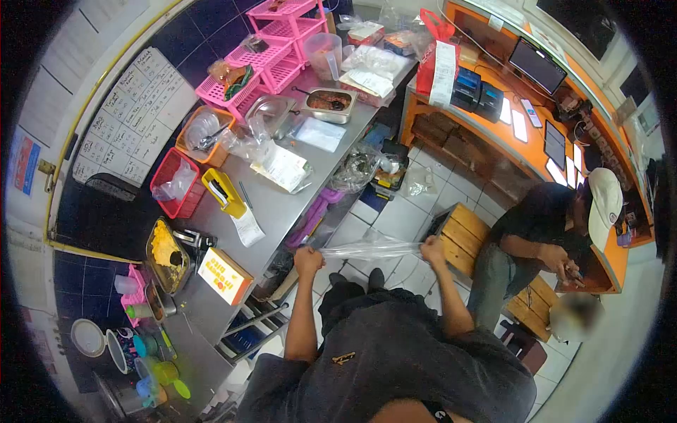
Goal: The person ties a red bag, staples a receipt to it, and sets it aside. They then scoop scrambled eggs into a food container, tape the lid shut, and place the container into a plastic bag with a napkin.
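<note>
A clear plastic bag (374, 248) is stretched sideways in front of my body, over the tiled floor. My left hand (309, 261) is closed on one end of it, close to the edge of the metal table. The other end is gripped in my right hand (432, 249), near a wooden stool. The plastic looks bunched and thin between the two fists.
On the metal table (204, 303) at left stand a box (223, 276), a red basket (176, 185), a yellow holder (224, 194) and food trays. A co-worker in a white cap (605, 204) sits at right beside the orange desk (493, 116). A wooden stool (462, 240) stands between us.
</note>
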Tool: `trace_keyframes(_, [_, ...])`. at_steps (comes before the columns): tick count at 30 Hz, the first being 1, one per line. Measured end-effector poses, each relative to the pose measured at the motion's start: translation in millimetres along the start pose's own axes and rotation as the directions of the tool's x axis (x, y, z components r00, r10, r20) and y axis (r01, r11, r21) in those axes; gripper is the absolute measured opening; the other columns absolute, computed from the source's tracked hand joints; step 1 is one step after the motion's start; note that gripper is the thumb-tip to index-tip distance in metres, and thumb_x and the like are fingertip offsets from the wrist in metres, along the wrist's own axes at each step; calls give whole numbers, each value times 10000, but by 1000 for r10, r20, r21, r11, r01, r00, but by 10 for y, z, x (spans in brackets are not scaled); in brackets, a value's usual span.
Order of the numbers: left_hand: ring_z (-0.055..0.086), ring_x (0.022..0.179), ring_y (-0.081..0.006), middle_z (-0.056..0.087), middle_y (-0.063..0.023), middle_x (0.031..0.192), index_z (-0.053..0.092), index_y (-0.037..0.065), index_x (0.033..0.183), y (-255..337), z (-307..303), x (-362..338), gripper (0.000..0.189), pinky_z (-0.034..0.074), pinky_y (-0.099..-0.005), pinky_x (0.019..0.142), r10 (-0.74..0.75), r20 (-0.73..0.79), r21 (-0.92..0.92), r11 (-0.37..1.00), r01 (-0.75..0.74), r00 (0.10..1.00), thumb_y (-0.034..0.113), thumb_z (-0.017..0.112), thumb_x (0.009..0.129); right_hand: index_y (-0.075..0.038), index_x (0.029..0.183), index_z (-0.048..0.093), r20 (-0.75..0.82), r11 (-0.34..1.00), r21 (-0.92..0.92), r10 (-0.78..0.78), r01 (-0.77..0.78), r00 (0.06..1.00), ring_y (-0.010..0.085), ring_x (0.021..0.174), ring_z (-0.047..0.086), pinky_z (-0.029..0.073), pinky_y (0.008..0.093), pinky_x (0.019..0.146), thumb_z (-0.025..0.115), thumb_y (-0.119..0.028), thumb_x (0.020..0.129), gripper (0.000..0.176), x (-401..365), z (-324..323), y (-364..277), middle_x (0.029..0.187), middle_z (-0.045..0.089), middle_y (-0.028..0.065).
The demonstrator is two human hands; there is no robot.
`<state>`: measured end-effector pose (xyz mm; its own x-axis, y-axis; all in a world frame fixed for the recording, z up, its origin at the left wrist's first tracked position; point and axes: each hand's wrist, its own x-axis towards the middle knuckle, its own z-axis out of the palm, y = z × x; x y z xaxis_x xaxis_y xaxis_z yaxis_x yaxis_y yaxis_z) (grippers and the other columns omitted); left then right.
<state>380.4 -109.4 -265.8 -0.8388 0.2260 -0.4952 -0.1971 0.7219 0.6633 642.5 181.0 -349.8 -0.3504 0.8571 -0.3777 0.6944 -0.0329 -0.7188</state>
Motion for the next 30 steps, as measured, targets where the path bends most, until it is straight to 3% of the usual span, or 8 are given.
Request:
trace_keyframes(5, [646, 789, -444, 644, -206, 757, 577, 46, 789, 439, 73, -404, 60, 485, -534, 659, 612, -162, 369, 765, -528, 774, 101, 598, 796, -12, 1135, 563, 47, 750, -555, -404, 360, 914, 364, 807, 660, 541, 455, 708, 787, -208, 712, 517, -288, -462, -481, 914, 687, 197])
trace_keyframes(7, [642, 777, -445, 639, -201, 766, 560, 50, 812, 652, 191, -677, 61, 485, -538, 659, 667, -72, 334, 717, -612, 742, 96, 597, 800, -14, 1247, 468, 134, 466, -524, -781, 713, 610, 408, 935, 649, 529, 497, 751, 865, -277, 641, 770, -855, -479, -1326, 1049, 665, 226])
trace_keyframes(9, [637, 765, -446, 635, -197, 775, 542, 54, 835, 745, 223, -786, 73, 485, -542, 658, 714, 5, 284, 670, -686, 700, 91, 596, 803, -35, 1117, 536, 126, 406, -369, -870, 836, 477, 442, 906, 658, 517, 521, 732, 783, -204, 725, 494, -1076, -106, -1704, 958, 678, 245])
trace_keyframes(15, [643, 867, -404, 646, -197, 945, 541, 23, 942, -13, -441, -500, 305, 513, -492, 744, 497, 39, 643, 652, -402, 867, 200, 715, 764, -49, 940, 624, 142, 698, -374, -608, 611, 781, 456, 771, 657, 502, 537, 673, 575, -66, 852, 102, -705, 251, -1646, 807, 672, 230])
trace_keyframes(17, [618, 960, -392, 609, -228, 1013, 547, 6, 1027, 122, -1175, -587, 515, 506, -462, 812, 519, 102, 327, 788, -521, 849, 348, 791, 728, -22, 892, 621, 210, 663, -425, -590, 616, 780, 453, 785, 667, 517, 542, 692, 615, -252, 928, 233, -736, 169, -1665, 845, 692, 217])
trace_keyframes(20, [566, 1065, -424, 562, -268, 1097, 509, 4, 1201, 25, -1809, -442, 778, 474, -497, 888, 425, -596, 529, 846, -65, 681, 519, 799, 695, -10, 887, 639, 276, 623, -452, -583, 638, 764, 461, 794, 671, 529, 541, 716, 641, -307, 912, 298, -806, 190, -1672, 824, 689, 241])
trace_keyframes(23, [503, 1182, -475, 481, -312, 1260, 322, 27, 1486, -315, -2178, -52, 1134, 434, -536, 983, 58, -870, 329, 809, 487, 490, 609, 794, 636, 1, 872, 651, 359, 615, -492, -502, 616, 787, 466, 806, 675, 536, 540, 732, 654, -346, 896, 347, -959, 243, -1725, 816, 683, 274])
trace_keyframes(30, [481, 1225, -494, 431, -343, 1320, 121, 232, 1609, -511, -2411, -150, 1200, 423, -521, 1021, -231, -599, 277, 838, 470, 766, 506, 770, 638, 21, 859, 655, 423, 623, -407, -519, 668, 743, 479, 802, 664, 520, 539, 713, 632, -381, 909, 405, -1059, 385, -2119, 801, 666, 298])
